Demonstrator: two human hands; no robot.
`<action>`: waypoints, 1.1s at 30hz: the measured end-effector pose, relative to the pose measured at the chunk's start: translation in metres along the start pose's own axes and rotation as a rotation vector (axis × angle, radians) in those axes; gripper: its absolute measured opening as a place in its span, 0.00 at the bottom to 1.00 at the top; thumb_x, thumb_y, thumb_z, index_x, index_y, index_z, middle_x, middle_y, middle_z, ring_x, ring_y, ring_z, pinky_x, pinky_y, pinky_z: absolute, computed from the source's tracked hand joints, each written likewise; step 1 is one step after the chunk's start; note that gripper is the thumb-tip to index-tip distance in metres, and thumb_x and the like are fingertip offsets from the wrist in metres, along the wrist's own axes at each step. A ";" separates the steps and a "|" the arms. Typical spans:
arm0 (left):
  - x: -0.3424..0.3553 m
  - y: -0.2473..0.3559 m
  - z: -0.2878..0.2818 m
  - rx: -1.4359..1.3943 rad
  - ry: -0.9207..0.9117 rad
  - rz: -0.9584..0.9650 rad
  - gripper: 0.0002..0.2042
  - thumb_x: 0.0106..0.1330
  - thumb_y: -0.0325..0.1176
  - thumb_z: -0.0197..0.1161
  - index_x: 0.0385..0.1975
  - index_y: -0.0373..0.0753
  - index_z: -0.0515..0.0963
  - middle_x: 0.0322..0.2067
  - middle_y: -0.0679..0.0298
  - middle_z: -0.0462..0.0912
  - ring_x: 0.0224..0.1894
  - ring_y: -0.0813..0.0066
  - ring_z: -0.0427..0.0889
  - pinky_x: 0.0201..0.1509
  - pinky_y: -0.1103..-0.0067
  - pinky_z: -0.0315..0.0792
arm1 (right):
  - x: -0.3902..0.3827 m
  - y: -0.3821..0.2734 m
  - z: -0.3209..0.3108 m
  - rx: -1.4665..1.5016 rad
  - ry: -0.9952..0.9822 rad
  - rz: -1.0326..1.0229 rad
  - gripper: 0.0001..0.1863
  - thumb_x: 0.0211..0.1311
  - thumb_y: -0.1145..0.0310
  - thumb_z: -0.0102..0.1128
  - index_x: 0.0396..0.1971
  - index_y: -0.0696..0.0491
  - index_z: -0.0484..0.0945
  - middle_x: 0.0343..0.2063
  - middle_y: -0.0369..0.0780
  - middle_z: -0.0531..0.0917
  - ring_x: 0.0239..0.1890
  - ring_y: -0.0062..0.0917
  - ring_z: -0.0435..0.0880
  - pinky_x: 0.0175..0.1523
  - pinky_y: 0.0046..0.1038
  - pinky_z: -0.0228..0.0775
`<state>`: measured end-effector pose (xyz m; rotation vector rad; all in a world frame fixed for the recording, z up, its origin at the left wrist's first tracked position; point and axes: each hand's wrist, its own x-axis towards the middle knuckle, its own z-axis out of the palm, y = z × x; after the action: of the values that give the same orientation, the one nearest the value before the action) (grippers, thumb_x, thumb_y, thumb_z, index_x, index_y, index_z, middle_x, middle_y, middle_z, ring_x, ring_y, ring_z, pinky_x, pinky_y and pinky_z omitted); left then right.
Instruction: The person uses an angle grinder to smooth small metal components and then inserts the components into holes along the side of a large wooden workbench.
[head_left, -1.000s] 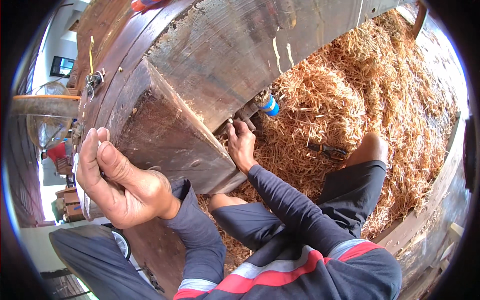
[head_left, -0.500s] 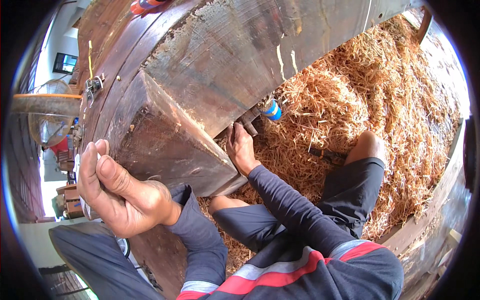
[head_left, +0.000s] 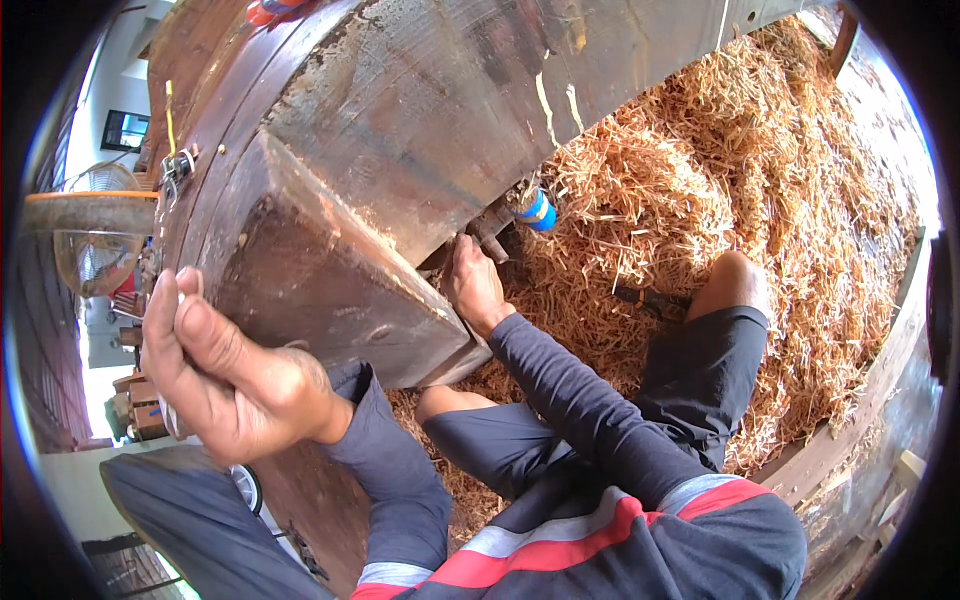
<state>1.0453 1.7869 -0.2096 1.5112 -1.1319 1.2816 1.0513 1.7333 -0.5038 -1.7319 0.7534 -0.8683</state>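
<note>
My left hand [head_left: 235,375] is raised at the left, palm up, its fingers curled with the thumb against them. A small pale bit shows at the fingertips, and a thin whitish edge runs behind the fingers; I cannot make out what they are. Low under a large wooden machine body [head_left: 420,110], my right hand [head_left: 474,285] reaches into a gap beside an angled wooden block [head_left: 330,270]. Its fingers are bent, the tips partly hidden, next to a rusty metal fitting [head_left: 490,240]. Just right of the fitting is a blue cylindrical part [head_left: 538,212].
Wood shavings [head_left: 650,190] are heaped along the right, around my bent leg [head_left: 715,360]. A wooden beam [head_left: 850,430] borders the heap. Far left are a fan [head_left: 100,260] and an orange-rimmed round surface [head_left: 90,212]. A small metal clamp-like part [head_left: 177,170] sits on the machine's edge.
The machine has shifted slightly left and up in the picture. My left hand sits a little farther left, its fingers still curled. My right hand stays by the metal fitting.
</note>
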 end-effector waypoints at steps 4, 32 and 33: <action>-0.002 -0.002 0.003 -0.084 -0.018 -0.033 0.09 0.73 0.23 0.58 0.47 0.23 0.79 0.42 0.51 0.84 0.43 0.67 0.86 0.50 0.77 0.82 | 0.001 -0.007 -0.005 0.134 0.075 0.064 0.14 0.74 0.65 0.51 0.36 0.62 0.71 0.27 0.61 0.79 0.33 0.60 0.81 0.37 0.53 0.70; -0.006 0.002 0.004 -0.125 -0.032 -0.003 0.09 0.73 0.21 0.58 0.46 0.21 0.78 0.42 0.50 0.83 0.43 0.64 0.85 0.51 0.74 0.83 | -0.008 0.026 -0.019 0.495 -0.224 0.348 0.29 0.80 0.48 0.39 0.35 0.63 0.73 0.25 0.49 0.77 0.31 0.39 0.76 0.39 0.40 0.70; -0.008 0.005 0.002 -0.120 -0.028 -0.002 0.09 0.73 0.21 0.58 0.46 0.21 0.78 0.42 0.50 0.83 0.43 0.64 0.85 0.51 0.74 0.83 | -0.021 0.031 -0.027 0.586 -0.285 0.357 0.29 0.79 0.47 0.39 0.35 0.62 0.73 0.24 0.44 0.76 0.30 0.31 0.74 0.38 0.37 0.70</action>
<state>1.0408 1.7848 -0.2176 1.4456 -1.2031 1.1731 1.0140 1.7278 -0.5317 -1.1216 0.5242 -0.5103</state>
